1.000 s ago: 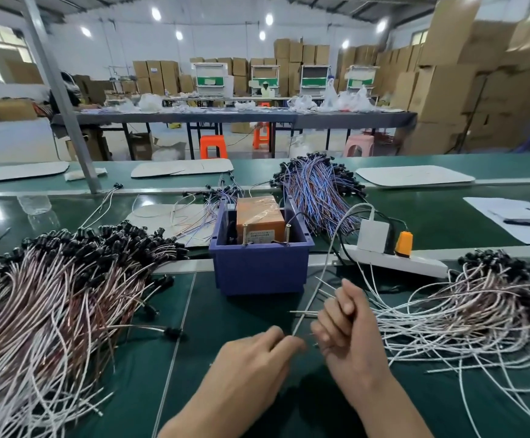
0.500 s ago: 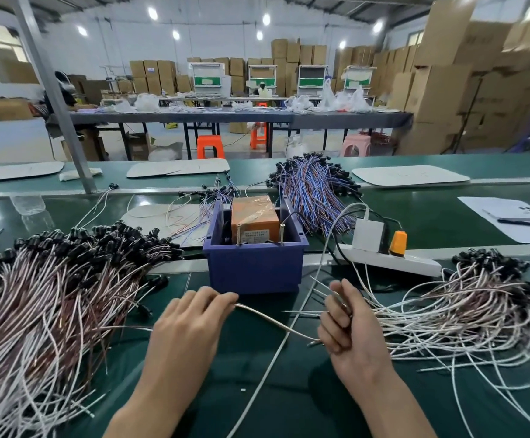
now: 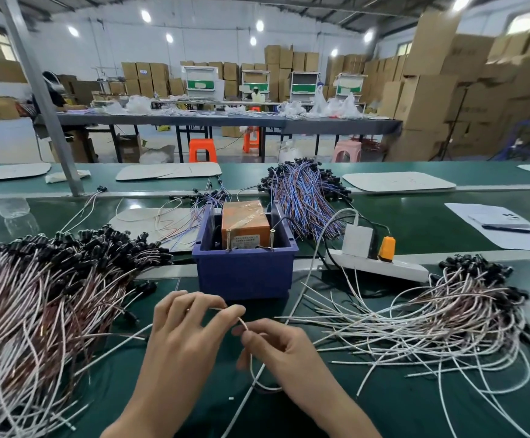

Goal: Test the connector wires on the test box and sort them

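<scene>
An orange test box sits inside a blue bin at the table's middle, two metal pins standing at its front. Just in front of the bin, my left hand pinches one thin white connector wire between thumb and fingers. My right hand pinches the same wire a little to the right; the wire loops down below it. A big pile of pink-white wires with black connectors lies on the left. A looser pile of wires lies on the right.
A white power strip with a white adapter and an orange plug lies right of the bin. Blue-and-red wire bundle sits behind it. Papers with a pen lie far right. A grey post rises at back left.
My left hand moved right to meet the right hand just in front of the bin. Both now pinch the wire close together, and its slack forms a loop below.
</scene>
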Tool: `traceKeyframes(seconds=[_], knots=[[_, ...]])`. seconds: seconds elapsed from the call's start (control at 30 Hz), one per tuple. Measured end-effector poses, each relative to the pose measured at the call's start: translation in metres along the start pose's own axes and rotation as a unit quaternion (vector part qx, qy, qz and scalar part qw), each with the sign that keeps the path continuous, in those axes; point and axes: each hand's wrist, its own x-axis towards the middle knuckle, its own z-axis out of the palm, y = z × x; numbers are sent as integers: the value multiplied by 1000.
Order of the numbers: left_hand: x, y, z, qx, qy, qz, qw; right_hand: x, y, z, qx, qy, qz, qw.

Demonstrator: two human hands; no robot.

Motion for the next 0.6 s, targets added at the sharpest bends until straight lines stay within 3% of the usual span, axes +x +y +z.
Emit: traceKeyframes(seconds=[0.2,0.33,0.47,0.6], knots=[[6,19,-5,-53,78,-100,990,1,2,1,9,39,-1,999],[7,26,-9,-123,26,-199,972,0,1,3,7,45,-2,999],[10,25,-9,-325,-4,-359,875,0,2,4,5,38,0,999],[18,25,-13,-481,31,-414,772,-1,1,4,21,28,5,999]])
